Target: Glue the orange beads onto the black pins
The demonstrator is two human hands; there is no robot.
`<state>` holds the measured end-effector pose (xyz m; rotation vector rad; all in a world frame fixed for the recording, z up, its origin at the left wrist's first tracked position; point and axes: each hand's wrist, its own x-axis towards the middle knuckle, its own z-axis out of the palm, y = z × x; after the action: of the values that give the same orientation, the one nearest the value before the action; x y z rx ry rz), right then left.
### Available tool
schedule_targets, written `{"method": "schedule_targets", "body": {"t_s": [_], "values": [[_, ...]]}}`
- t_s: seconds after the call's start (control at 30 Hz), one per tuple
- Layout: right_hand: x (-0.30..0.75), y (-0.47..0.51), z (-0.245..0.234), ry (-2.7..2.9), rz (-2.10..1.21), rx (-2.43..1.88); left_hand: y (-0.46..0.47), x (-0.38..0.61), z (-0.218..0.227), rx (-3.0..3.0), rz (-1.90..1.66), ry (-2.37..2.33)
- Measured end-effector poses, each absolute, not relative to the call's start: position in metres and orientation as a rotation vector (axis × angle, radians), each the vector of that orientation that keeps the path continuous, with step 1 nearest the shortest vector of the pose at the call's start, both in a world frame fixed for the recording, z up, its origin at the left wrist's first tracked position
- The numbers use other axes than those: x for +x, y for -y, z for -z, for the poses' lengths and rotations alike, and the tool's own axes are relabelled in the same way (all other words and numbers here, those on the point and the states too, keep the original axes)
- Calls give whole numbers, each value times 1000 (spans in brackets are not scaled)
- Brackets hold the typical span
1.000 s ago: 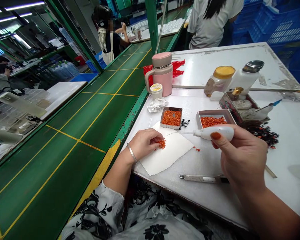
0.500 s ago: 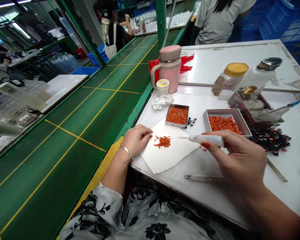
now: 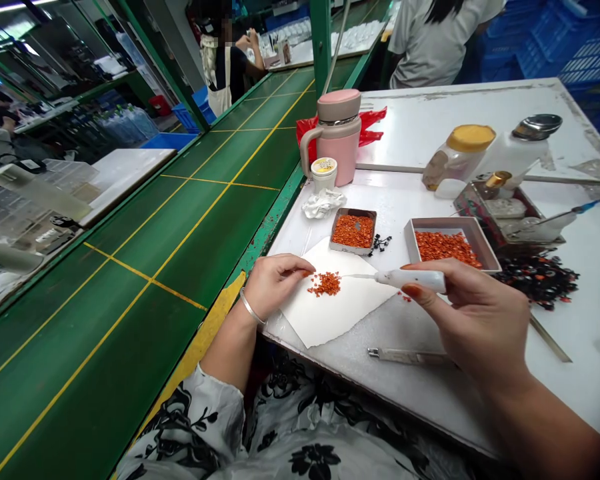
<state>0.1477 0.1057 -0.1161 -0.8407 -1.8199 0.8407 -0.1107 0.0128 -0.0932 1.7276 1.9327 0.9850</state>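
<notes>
Hands apart, the left hand (image 3: 274, 288) steadies a paper sheet (image 3: 343, 310) while the right hand (image 3: 475, 327) holds a white pen (image 3: 410, 281), its thin tip just beside orange beads (image 3: 325, 285).

Head-worn view, facing forward and down

The white table (image 3: 420, 393) at lower right carries a paper sheet (image 3: 300, 313) with a heap of orange beads (image 3: 325, 285), a small tray (image 3: 353, 230), a larger tray (image 3: 450, 243), a crumpled tissue (image 3: 323, 203) and a pink flask (image 3: 336, 140).
</notes>
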Motion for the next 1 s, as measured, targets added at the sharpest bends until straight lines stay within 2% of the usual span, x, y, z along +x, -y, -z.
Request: {"method": "schedule_targets", "body": {"t_s": [0.33,0.8,1.0], "values": [[134,-97,114,1940,-661,-717,4,-134,97,1698,-926,-2248],[141,-99,117,1848,-738,-806,-3,-119,99,2014,-408,-2096],[143,-102,117,1835,-735,-822,-24,-101,108,2147,-405,-2068]]}}
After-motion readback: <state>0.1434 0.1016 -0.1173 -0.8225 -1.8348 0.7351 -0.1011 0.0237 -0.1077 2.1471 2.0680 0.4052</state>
